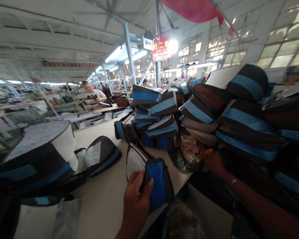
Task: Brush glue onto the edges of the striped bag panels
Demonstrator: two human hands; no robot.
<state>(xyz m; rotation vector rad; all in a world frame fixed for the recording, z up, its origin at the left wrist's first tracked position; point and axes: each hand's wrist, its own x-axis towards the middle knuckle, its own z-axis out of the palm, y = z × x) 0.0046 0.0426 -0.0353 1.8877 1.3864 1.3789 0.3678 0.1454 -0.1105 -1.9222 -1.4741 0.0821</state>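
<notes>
My left hand (136, 199) grips a black bag panel with a blue stripe (157, 184), whose white-lined flap (136, 159) rises above the table. My right hand (213, 163) reaches in low beside a dish of scraps (189, 149), its fingers pinching a small yellow-handled tool (207, 152). Stacks of black-and-blue bag panels (151, 114) stand ahead of me. Taller stacks (246, 129) fill the right side. A large round-edged bag part (37, 156) and an opened black bag piece (102, 156) lie to the left.
The pale work table (102, 205) runs forward from my hands. A co-worker (96, 94) sits at a farther table, with brown bags (122, 102) nearby. Another person (294, 78) is behind the right stacks. Long rows of workstations extend into the hall.
</notes>
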